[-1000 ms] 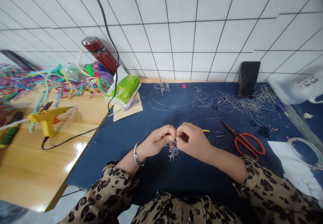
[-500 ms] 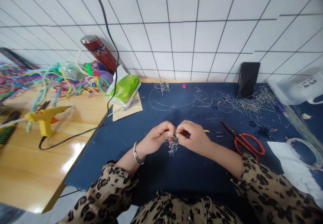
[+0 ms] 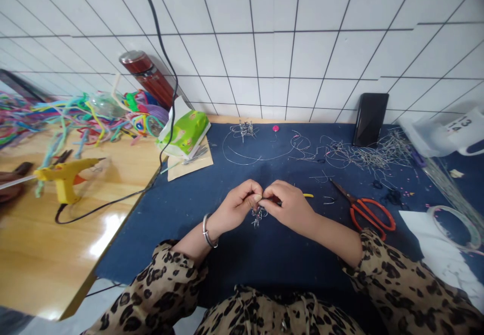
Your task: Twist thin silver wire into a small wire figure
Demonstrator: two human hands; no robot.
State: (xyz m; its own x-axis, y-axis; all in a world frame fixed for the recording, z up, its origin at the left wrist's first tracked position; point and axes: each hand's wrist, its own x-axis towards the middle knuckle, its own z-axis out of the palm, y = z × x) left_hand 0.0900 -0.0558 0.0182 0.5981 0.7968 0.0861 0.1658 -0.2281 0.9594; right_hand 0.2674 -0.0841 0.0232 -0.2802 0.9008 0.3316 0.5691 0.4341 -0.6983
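Note:
My left hand (image 3: 241, 203) and my right hand (image 3: 288, 203) meet over the blue mat (image 3: 227, 254), both closed in a pinch. Thumbs and fingertips press together on a small bundle of silvery wire (image 3: 258, 216), whose looped, spiky ends hang down below them. The exact spot they grip is hidden by the fingers. Partly behind my right hand lies a thin yellow piece (image 3: 308, 195). Farther right rest a short bent wire (image 3: 328, 200) and scissors with red-orange handles (image 3: 372, 215).
Tangled wire (image 3: 372, 154) and an upright black phone (image 3: 370, 119) stand at the back right, near a clear tape roll (image 3: 456, 228). Leftward are a tissue pack (image 3: 185, 132), a yellow glue gun (image 3: 66, 176) with its cord, and another person's hand (image 3: 9, 186) at the edge.
My fingertips have shifted slightly on the wire bundle, my right fingers now closer together. Another person's hand has come in at the left edge, over the green-handled tool.

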